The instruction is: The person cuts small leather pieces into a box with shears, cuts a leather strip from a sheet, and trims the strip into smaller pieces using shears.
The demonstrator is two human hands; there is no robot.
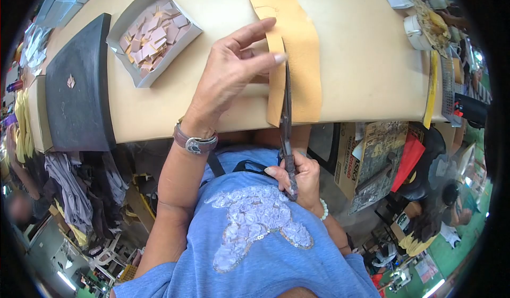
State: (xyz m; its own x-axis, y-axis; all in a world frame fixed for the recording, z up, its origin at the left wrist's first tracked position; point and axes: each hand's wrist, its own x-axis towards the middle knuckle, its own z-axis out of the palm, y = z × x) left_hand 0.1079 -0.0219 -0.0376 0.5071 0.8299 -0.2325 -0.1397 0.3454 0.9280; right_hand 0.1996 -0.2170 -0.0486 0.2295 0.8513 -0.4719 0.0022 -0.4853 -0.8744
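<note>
A long yellow-orange sheet (304,59) lies on the table and reaches its front edge. Long dark scissors (287,101) point away from me, their blades along a cut that parts a narrow strip (275,98) from the sheet's left side. My right hand (301,175) is wrapped round the scissors' handles, below the table edge. My left hand (239,59) has its fingertips at the strip's upper part, thumb and forefinger apart, the thumb close to the blades. The other fingers are partly hidden behind the thumb.
On the table (212,5), a white box (175,51) of small pinkish and orange pieces stands at the left. Beside it lies a black board (79,85). A yellow strip (432,90) and a white roll (417,32) are at the right. Cardboard (348,154) stands below the table.
</note>
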